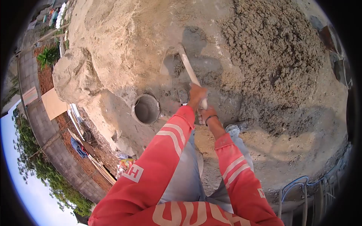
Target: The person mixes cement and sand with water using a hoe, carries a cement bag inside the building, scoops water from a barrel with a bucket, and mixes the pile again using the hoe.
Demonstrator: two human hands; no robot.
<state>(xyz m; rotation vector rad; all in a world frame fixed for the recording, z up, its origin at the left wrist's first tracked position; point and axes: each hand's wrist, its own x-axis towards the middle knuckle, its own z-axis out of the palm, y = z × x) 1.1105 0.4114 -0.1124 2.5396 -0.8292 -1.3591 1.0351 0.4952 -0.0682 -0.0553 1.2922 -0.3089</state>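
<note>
Wooden-handled hoe (189, 68) (stiff, likely head-heavy, best held mid-shaft) is gripped by left hand (197, 94) and right hand (207, 113), fingers curled closed.

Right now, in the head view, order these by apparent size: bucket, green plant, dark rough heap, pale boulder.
Largest to smallest:
1. Dark rough heap
2. Pale boulder
3. Bucket
4. Green plant
</note>
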